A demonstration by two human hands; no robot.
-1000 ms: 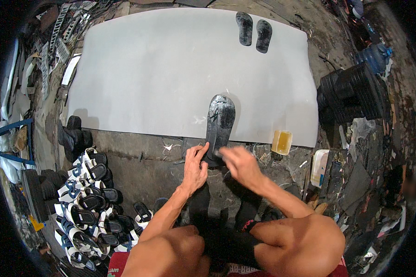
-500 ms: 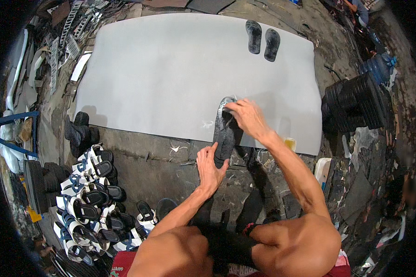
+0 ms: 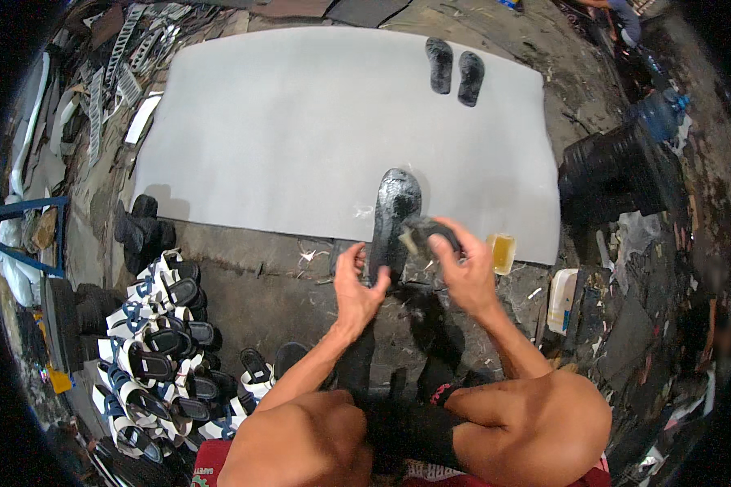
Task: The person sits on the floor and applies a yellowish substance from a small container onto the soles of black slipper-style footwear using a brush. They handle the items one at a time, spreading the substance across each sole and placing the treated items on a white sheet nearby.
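Observation:
A black shoe sole (image 3: 396, 199) lies lengthwise, its far end over the near edge of a large grey sheet (image 3: 300, 122). Its far part has a wet-looking shine. My left hand (image 3: 357, 288) is at the sole's near end, with the thumb on its surface and the fingers curled along its left side. In my right hand (image 3: 467, 272) is a dark brush-like piece with a pale yellowish edge (image 3: 418, 234), blurred, held just over the sole's right side. Right of that hand stands a small clear tub of yellow liquid (image 3: 503, 253).
Two black soles (image 3: 439, 66) lie at the sheet's far right. White and dark sandals (image 3: 158, 357) are heaped at left, black soles (image 3: 142, 227) above them. Dark stacked pieces (image 3: 601, 174) stand right, near a white container (image 3: 562, 300). Another person (image 3: 625, 20) is at far right.
My right hand has come back from the sole's far end toward me, uncovering its shiny surface and showing the dark piece it holds. My left hand stays at the near end.

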